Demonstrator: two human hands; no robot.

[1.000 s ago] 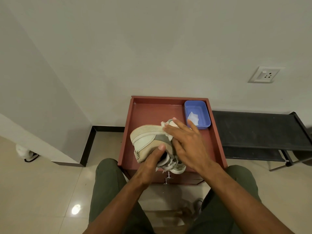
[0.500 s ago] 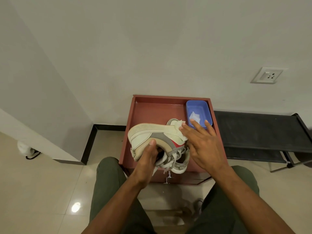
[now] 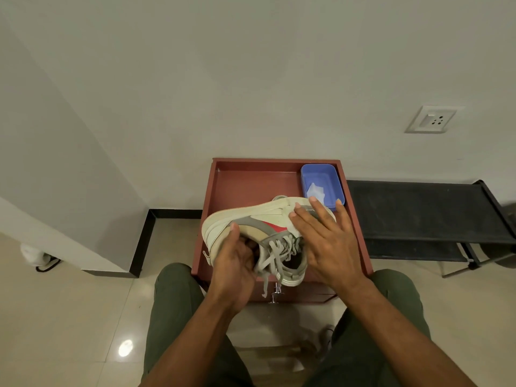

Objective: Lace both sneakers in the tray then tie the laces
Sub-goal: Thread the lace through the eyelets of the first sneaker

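A person seated on a low spot looks down at their own two bare arms and green trousers (image 3: 173, 317), with a cream sneaker (image 3: 251, 219) held on its side above a reddish-brown tray (image 3: 237, 185). The left hand (image 3: 234, 263) grips the sneaker at its heel and collar, thumb pressed on the outer side and fingers curled into the shoe's opening. The right hand (image 3: 326, 241) lies flat with straight, spread fingers resting on the toe end of the sneaker, grasping nothing. The sole faces away from the person, a red mark shows on the side, and loose grey laces (image 3: 275, 255) hang from the eyelets, one end dangling past the tray's near edge. Part of a second sneaker (image 3: 280, 197) peeks out behind the first, lying in the tray. A blue plastic box (image 3: 332, 177) with something white and crumpled inside sits in the tray's far right corner, just beyond the right fingertips. The tray's far left portion is bare, bounded by low raised walls. The tray backs onto a pale wall; a black bench (image 3: 418, 210) stands to its right, and glossy beige floor tiles (image 3: 69, 317) spread to the left. A wall socket (image 3: 431, 119) sits high on the right.
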